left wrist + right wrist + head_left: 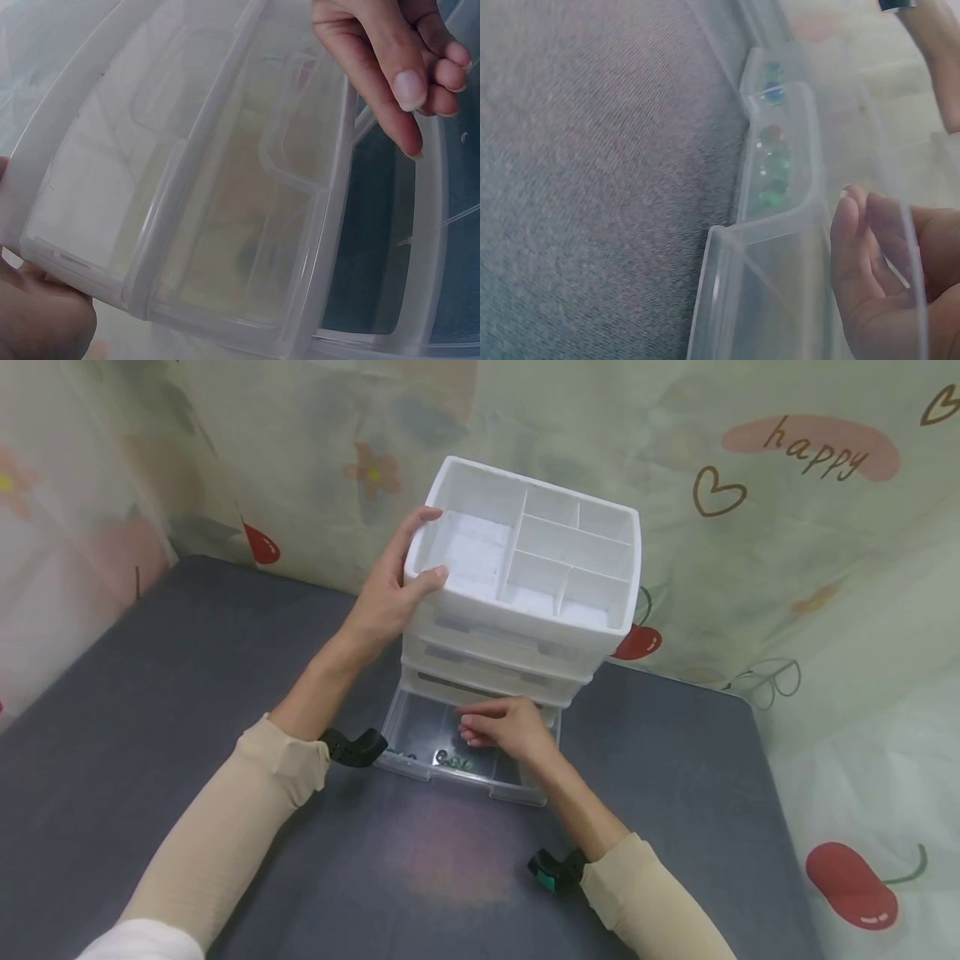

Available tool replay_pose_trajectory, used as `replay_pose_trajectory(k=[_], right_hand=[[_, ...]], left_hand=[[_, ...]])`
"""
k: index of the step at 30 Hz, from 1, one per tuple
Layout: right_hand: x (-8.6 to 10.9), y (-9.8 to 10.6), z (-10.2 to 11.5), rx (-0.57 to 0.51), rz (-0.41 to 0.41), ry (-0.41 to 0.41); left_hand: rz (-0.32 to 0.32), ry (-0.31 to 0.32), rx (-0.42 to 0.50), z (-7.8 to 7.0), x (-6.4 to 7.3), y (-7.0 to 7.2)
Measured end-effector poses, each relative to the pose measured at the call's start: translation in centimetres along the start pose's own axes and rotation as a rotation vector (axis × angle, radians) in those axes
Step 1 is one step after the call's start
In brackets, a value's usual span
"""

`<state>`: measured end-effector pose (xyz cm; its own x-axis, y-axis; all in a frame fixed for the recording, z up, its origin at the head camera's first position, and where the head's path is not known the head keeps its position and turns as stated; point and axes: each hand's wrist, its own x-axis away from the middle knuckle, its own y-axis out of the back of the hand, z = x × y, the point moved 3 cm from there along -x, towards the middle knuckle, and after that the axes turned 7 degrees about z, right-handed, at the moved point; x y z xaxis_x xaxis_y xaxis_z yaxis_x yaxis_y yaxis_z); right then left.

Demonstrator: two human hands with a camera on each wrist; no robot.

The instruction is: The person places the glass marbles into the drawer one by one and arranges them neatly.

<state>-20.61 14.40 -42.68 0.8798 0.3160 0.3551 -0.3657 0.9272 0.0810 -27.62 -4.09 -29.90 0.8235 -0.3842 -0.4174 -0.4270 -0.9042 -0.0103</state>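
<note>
The left hand [385,596] grips the white organizer [517,617]; the right hand [512,727], loosely bent, seemingly empty, hovers over its pulled-out drawer [461,782]. Marbles [455,762] lie near that hand; jerking could spill them.

A dark table [337,877] — printed drapery [570,410] hangs behind it.

Hands [386,589] [513,728] forward, left higher, right half-curled
</note>
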Motion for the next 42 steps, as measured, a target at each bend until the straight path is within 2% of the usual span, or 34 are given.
replay_pose_trajectory(k=[11, 21, 33, 42], right_hand=[[1.9, 0.6, 1.0, 0.001, 0.015, 0.055], [4.9, 0.9, 2.7, -0.021, 0.035, 0.105], [7.3, 1.9, 2.6, 0.015, 0.029, 0.192], [9.2, 3.5, 2.0, 0.038, -0.040, 0.231]], left_hand=[[-0.004, 0.001, -0.005, 0.1, 0.0, 0.1], [-0.002, 0.006, -0.006, -0.1, -0.1, 0.0], [-0.008, 0.007, 0.003, -0.1, -0.1, 0.0], [-0.009, 0.008, 0.009, 0.0, -0.1, -0.1]])
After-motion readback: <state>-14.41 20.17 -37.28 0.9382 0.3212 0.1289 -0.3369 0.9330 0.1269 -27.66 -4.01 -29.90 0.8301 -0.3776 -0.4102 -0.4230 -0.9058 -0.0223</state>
